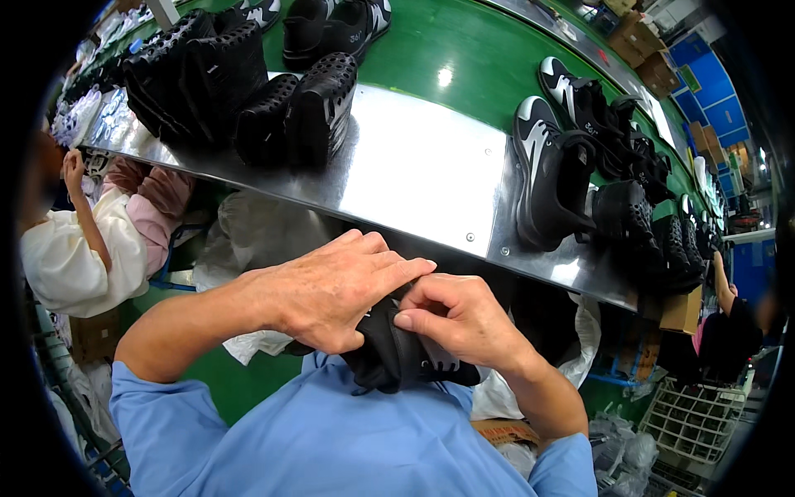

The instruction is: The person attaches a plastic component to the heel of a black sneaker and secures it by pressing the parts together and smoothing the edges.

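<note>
Here, the shoe [379,352] sits against the blue shirt [331,435], on the wearer's side of the bench [406,178] and below both hands. The right hand [460,319] is pinching its dark edge between thumb and forefinger; the left hand [331,290] lies across its top with fingers stretched towards the right, and whether it truly grips is hidden. For good work, the left palm probably ought to steady the shoe while the right keeps a light, even pinch, so the soft upper doesn't twist or crease. Braced against the body, it should be less apt to slip. The bench's front edge runs just beyond the fingertips, so knuckles could knock it on a forward push; drawing elbows outward looks safer. Above that edge, bare metal stretches between the dotted shoes [321,116] at left and the black-and-white shoes [542,199] at right, giving room for reaching.
</note>
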Demonstrator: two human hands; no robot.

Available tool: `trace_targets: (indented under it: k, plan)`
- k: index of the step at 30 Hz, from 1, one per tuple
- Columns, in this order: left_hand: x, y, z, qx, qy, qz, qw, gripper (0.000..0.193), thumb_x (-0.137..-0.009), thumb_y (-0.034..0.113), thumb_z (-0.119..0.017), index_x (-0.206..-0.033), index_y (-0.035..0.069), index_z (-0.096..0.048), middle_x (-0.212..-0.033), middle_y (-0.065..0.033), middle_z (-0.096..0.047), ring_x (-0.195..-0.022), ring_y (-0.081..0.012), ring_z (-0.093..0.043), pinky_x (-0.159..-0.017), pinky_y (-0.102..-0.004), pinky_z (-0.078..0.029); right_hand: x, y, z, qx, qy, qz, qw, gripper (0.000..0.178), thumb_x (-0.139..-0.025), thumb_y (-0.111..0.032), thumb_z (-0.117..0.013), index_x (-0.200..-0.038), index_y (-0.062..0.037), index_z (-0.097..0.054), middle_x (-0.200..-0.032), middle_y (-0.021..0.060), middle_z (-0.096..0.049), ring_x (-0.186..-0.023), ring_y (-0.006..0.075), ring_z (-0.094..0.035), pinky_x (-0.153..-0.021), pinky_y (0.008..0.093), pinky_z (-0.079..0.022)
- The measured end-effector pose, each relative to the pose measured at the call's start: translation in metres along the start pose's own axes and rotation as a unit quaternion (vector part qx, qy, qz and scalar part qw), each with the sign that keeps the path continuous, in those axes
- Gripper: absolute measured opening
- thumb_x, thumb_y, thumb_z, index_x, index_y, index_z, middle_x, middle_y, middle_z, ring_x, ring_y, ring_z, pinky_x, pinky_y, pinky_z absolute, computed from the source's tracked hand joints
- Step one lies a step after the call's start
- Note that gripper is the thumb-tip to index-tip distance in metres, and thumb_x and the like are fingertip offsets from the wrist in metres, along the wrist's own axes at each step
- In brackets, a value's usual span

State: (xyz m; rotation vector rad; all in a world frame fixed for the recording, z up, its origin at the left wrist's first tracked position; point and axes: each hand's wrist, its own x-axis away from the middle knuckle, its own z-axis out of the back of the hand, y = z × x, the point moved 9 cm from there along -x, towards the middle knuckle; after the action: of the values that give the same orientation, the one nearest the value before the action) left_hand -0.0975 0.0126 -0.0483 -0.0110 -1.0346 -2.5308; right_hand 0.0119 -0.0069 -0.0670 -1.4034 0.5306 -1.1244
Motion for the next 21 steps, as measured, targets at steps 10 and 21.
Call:
trace_targets:
  k: [10,21]
  plan:
    - [0.060,-0.024,0.009,0.174,0.120,0.131,0.969,0.089,-0.069,0.013,-0.065,-0.156,0.011,-0.049,-0.131,-0.0166,-0.064,-0.119,-0.0345,-0.056,-0.110,-0.0420,-0.043,0.028,-0.065,0.039,0.226,0.215,0.155,0.937,0.022,-0.083,-0.006,-0.082,-0.101,-0.0013,-0.071,-0.077,0.0101,-0.064,-0.062,0.0217,-0.063,-0.057,0.0337,-0.051]
    - [0.025,-0.054,0.009,0.387,0.414,0.200,0.799,0.057,-0.094,0.019,-0.062,-0.148,0.006,-0.056,-0.133,-0.0229,-0.066,-0.120,-0.0332,-0.065,-0.105,-0.0384,-0.049,0.015,-0.099,0.032,0.431,0.354,0.320,0.766,0.023,-0.079,-0.006,-0.079,-0.098,-0.0053,-0.066,-0.083,0.0081,-0.058,-0.071,0.0268,-0.065,-0.059,0.0387,-0.052]
